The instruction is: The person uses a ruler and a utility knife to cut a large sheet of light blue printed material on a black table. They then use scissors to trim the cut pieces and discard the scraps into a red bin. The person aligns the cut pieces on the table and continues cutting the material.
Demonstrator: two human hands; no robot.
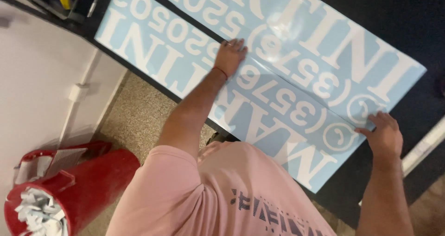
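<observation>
— What is the head view showing?

— A person in a pink shirt (pixel 222 194) is leaning over a dark table (pixel 408 22) where two pale blue vinyl sheets (pixel 296 78) with large white cut lettering are lying side by side, the upper one overlapping the lower along a slanted seam.

— And the hands?

— The left hand (pixel 229 55) is lying flat on the sheets near that seam, fingers spread open and pressing down, gripping nothing. The right hand (pixel 384 134) is resting at the near corner of the sheets, fingers curled over the edge; whether it is pinching the sheet, I cannot tell.

— Anything around them?

— A red bin (pixel 83 189) stuffed with white paper scraps is standing on the speckled floor (pixel 134 111), beside a white wall (pixel 37 78).
</observation>
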